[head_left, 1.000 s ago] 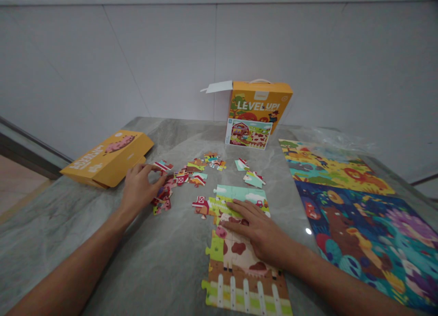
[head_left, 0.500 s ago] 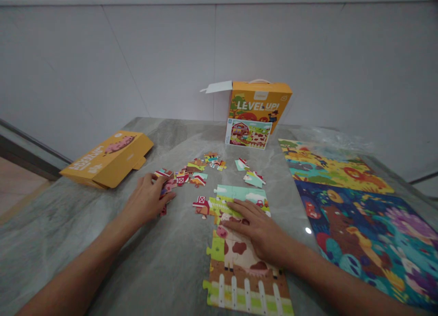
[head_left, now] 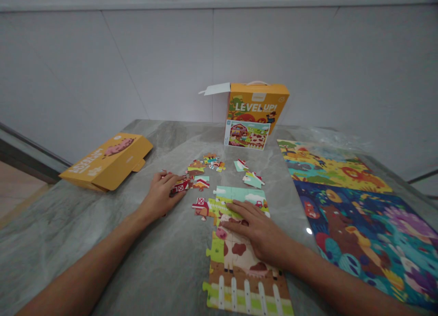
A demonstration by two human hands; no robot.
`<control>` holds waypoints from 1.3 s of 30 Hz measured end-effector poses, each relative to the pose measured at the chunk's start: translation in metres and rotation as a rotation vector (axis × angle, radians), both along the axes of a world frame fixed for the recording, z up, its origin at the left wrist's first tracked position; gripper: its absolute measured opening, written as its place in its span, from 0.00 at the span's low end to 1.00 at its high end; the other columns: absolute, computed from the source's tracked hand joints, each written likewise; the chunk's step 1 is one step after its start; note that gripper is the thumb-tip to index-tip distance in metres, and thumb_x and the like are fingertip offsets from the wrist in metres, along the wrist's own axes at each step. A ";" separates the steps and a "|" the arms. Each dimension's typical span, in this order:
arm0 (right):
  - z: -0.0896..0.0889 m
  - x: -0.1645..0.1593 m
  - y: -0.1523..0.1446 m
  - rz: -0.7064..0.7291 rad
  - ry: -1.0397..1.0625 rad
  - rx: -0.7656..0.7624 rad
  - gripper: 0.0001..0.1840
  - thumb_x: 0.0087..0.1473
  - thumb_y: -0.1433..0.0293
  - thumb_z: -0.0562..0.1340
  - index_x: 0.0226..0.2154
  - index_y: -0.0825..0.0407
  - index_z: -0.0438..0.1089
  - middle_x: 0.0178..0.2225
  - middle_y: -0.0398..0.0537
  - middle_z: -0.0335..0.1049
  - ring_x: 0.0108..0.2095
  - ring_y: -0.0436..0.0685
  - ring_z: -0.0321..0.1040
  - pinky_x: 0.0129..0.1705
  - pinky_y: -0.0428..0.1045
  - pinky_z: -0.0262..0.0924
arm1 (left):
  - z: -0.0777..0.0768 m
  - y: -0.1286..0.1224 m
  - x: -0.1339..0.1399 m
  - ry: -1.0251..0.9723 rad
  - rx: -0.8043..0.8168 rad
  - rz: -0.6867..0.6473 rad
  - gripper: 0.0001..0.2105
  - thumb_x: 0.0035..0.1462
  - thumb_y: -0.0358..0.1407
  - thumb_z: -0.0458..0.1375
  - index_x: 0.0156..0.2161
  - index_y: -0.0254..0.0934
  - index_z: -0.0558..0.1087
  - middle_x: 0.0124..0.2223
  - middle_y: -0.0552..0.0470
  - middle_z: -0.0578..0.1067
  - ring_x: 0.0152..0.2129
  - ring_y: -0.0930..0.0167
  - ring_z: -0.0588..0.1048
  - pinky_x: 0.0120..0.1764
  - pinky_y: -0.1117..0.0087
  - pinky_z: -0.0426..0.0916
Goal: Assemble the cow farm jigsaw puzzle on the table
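Note:
My left hand (head_left: 162, 195) is at the left of the loose pieces, thumb and fingers closed around a red puzzle piece (head_left: 181, 186) with a white X. Other pieces are partly hidden under this hand. My right hand (head_left: 255, 229) lies with its fingers stretched out on the partly joined jigsaw puzzle (head_left: 236, 261), which shows a cow, a white fence and green grass. A barn piece (head_left: 201, 207) with a red roof adjoins the puzzle's left side. Just beyond lie a roof-tip piece (head_left: 201, 182) and a brown-and-green piece (head_left: 196, 167).
An orange box (head_left: 256, 97) stands at the back with a farm picture card (head_left: 247, 134) leaning on it. An orange lid (head_left: 109, 160) lies at left. Two finished puzzles, yellow (head_left: 328, 167) and blue (head_left: 362, 234), lie at right, near clear plastic (head_left: 338, 138).
My left hand has moved right and slightly away from me, from the leftmost pieces to the red piece with the white X. My right hand has stayed on the puzzle.

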State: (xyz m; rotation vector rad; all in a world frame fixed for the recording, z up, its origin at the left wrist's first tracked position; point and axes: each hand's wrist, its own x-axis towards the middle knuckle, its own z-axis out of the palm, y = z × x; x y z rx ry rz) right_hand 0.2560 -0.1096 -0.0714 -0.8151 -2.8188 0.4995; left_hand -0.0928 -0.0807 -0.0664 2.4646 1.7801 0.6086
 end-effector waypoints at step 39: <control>0.008 -0.001 -0.002 -0.024 -0.012 -0.037 0.42 0.46 0.83 0.60 0.62 0.41 0.62 0.69 0.55 0.48 0.69 0.65 0.43 0.66 0.67 0.43 | 0.013 0.130 0.071 0.053 -0.188 -0.096 0.22 0.59 0.43 0.60 0.56 0.37 0.74 0.55 0.40 0.74 0.51 0.57 0.72 0.55 0.59 0.64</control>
